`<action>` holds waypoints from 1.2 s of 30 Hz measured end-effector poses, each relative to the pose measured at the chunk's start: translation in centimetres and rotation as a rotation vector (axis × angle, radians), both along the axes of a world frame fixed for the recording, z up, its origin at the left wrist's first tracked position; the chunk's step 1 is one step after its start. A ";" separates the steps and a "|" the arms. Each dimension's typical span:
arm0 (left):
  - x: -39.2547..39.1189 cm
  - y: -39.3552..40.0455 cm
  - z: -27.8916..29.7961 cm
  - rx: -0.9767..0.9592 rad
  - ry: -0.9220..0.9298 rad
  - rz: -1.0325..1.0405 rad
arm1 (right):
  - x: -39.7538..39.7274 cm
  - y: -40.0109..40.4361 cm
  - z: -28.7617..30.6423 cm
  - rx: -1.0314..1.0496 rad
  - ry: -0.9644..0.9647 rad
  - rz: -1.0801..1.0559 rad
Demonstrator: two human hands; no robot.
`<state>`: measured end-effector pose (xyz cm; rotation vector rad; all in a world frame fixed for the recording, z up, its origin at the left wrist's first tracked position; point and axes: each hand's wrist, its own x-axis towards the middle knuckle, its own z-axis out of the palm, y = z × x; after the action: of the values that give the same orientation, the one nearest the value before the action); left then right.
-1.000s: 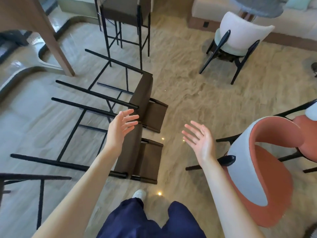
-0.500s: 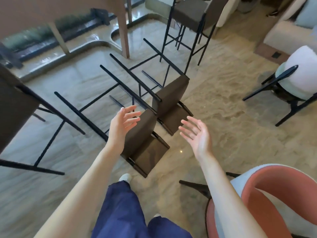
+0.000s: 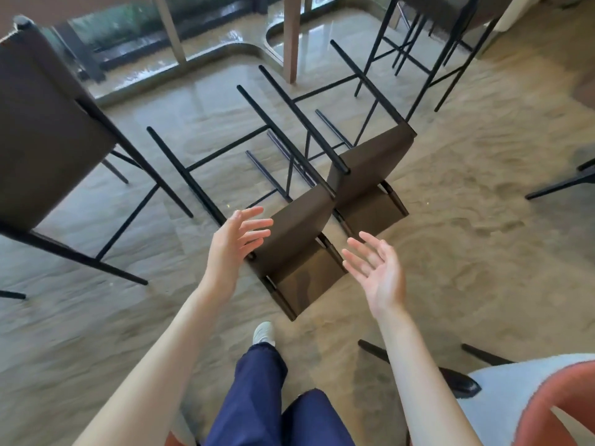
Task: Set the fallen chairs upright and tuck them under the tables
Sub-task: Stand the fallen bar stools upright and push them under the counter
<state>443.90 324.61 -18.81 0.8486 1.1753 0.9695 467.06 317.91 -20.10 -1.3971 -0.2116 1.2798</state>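
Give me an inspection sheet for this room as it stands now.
Surface: glossy tiled floor, blurred near the frame edges.
Job's things: near fallen stool and far fallen stool lie on their sides, legs pointing away.
Clutter: orange armchair at lower right.
Grippers: left hand open beside the near stool's seat; right hand open, holding nothing.
Cables: nothing seen.
Surroundings: upright stool at left, table leg beyond.

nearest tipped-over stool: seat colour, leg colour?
Dark brown seat on the nearest fallen stool, with thin black metal legs; shows in the head view.
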 end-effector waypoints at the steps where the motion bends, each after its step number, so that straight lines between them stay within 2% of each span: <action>1: -0.1 0.7 -1.7 0.004 0.003 -0.004 | -0.1 0.8 -1.8 -0.001 0.005 -0.002; 5: 0.0 4.1 -10.5 0.027 0.009 -0.018 | 0.2 4.0 -10.9 0.000 0.010 -0.015; 14: 2.4 9.9 -33.5 0.202 -0.085 -0.103 | 2.2 10.7 -36.2 0.079 -0.005 0.026; 18: 2.8 11.3 -40.9 0.252 -0.114 -0.139 | 2.6 12.7 -45.1 0.103 -0.004 0.060; 21: 3.1 12.0 -44.8 0.304 -0.074 -0.182 | 3.0 13.2 -49.7 0.134 0.012 0.067; 25: 4.5 12.9 -47.6 0.354 0.092 -0.298 | 3.9 12.6 -53.2 0.132 0.007 0.087; 31: 8.9 12.5 -51.7 0.504 0.448 -0.753 | 5.8 10.5 -57.7 0.021 0.017 0.048; 36: 13.1 12.2 -59.0 0.539 0.684 -1.109 | 7.9 8.3 -63.8 -0.126 0.110 -0.021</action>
<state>457.04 336.80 -77.77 2.0748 0.7405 0.0173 474.99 326.20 -83.92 -1.4262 -0.0420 1.3676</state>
